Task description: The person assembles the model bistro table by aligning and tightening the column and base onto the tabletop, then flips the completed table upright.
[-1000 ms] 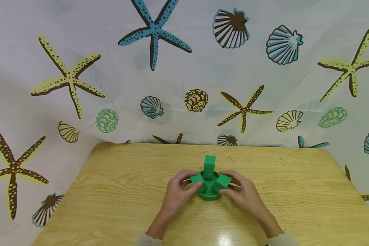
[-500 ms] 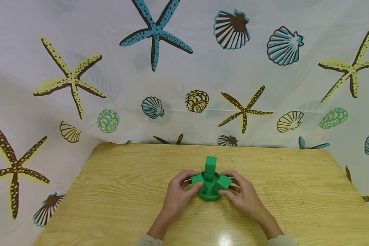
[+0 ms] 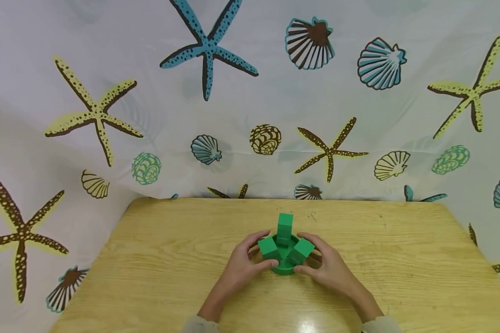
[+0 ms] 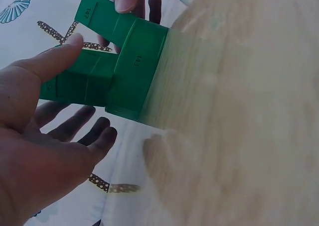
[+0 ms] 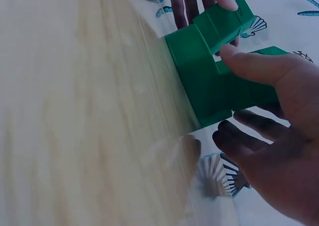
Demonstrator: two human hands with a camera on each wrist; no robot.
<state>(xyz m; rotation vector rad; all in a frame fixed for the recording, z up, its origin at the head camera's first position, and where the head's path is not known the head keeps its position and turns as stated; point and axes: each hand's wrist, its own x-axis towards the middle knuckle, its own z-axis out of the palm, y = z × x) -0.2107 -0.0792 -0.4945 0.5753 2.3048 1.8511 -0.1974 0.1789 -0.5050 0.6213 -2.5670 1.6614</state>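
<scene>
A green round plastic base [image 3: 284,270] stands on the table with three square green posts rising from it. The far post [image 3: 285,224] stands between the hands. My left hand [image 3: 246,261] curves loosely round the left post [image 3: 268,248], thumb at its near side and fingers at its far side. The right hand [image 3: 327,263] frames the right post [image 3: 302,250] likewise, thumb low at its near corner. In the left wrist view, small raised numbers mark the base's side [image 4: 137,61], and most fingers hang apart from the post below it.
The wooden table [image 3: 183,259] spreads out on both sides of the base. A white cloth [image 3: 241,101] printed with starfish and shells hangs behind the table and along its sides.
Both hands have loosened round their posts: the left thumb has slid down off its post, the right thumb has dropped slightly. The green piece has stayed on the table; the head view shifted a little.
</scene>
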